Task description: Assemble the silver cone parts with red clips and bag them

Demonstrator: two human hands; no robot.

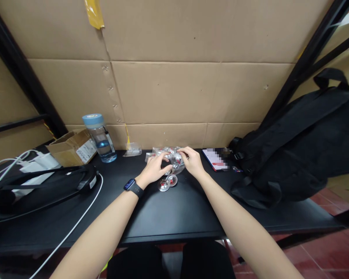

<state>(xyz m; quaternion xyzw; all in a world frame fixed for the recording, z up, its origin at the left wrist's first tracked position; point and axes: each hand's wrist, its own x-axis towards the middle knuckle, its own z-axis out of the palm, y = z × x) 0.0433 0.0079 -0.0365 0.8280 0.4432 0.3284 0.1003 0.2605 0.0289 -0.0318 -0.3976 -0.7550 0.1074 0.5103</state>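
Observation:
A pile of small round silver discs with red middles (178,158) lies on the black table, most of them in or under clear plastic. Two loose discs (163,185) overlap at the near side of the pile. My left hand (156,167), with a dark watch on its wrist, rests over the pile's left side, thumb and fingers apart. At the right side, my right hand (193,159) has its fingers curled at the edge of a clear plastic bag (178,169), which they seem to pinch. The fingertips partly cover the discs.
A blue-lidded water bottle (100,139), an opened cardboard box (72,147) and a clear plastic piece (133,149) stand or lie left. A black case (46,190) and white cable (87,209) are nearer. A phone (215,159) and black backpack (302,135) are right.

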